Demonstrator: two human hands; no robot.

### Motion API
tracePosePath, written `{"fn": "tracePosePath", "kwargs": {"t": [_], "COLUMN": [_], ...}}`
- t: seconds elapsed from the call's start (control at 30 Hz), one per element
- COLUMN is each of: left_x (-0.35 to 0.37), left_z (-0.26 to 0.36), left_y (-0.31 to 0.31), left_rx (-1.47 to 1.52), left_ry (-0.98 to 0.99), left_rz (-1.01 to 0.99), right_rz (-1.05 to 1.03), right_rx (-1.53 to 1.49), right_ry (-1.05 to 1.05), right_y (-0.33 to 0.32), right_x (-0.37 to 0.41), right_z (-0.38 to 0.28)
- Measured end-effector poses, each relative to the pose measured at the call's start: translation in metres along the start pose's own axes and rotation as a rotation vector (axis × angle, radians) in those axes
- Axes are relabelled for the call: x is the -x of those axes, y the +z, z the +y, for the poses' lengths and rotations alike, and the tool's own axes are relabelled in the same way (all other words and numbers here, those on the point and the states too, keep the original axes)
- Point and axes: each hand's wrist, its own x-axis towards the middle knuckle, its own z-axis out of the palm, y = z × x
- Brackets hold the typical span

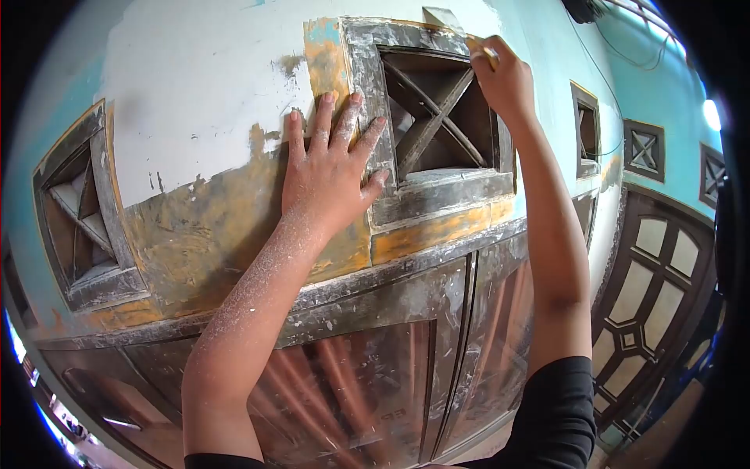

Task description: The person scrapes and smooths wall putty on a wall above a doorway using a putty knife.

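My right hand (506,78) is closed around the handle of a scraper (444,19). Its flat metal blade lies against the wall at the top edge of a dark wooden vent frame (449,184). Crossed wooden bars fill the opening of this frame. Dusted with white flecks, my left hand (328,160) is spread flat, fingers apart, on the wall and the left side of the frame. Around it the wall (211,94) shows white coating above and bare ochre-brown patches below.
Another crossed-bar vent (86,215) is set in the wall at left. Below runs a paint-spattered ledge over glazed door panels (351,391). A dark panelled door (641,297) stands at right, with small vents (644,150) above it and loose cables (605,86) hanging nearby.
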Motion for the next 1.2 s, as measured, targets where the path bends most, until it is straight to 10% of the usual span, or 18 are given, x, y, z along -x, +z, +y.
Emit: {"fn": "tracePosePath", "kwargs": {"t": [0.9, 1.2], "left_x": [0.009, 0.005], "left_z": [-0.027, -0.121], "left_y": [0.001, -0.033], "left_rx": [-0.024, -0.225], "left_ry": [0.13, -0.157], "left_rz": [-0.057, 0.027], "right_rz": [-0.096, -0.11], "right_rx": [-0.013, 0.04], "right_ry": [0.011, 0.02], "right_y": [0.006, 0.003], "right_x": [0.001, 0.006], "right_z": [-0.074, -0.093]}}
